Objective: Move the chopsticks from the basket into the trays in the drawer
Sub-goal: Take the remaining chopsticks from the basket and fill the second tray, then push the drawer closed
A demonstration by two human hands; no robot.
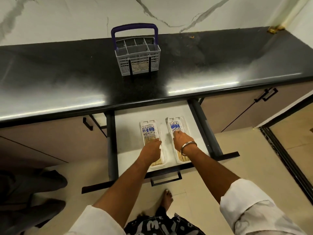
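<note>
Basket (138, 55): grey, purple handle, on the black counter (67, 78).
Drawer (128, 119): open, two white trays side by side.
Left hand (151, 150): flat on chopsticks in left tray (161, 133).
Right hand (182, 140): fingertips on chopsticks in right tray (183, 123); bangle (188, 146) at wrist.

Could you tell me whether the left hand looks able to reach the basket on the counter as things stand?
Probably yes: the left hand rests on the left tray, and nothing stands on the counter before the basket.

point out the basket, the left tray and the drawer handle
basket (138, 62): head view, front mesh wall
left tray (149, 122): head view, bare far rim
drawer handle (166, 181): head view, middle of the black bar
</note>
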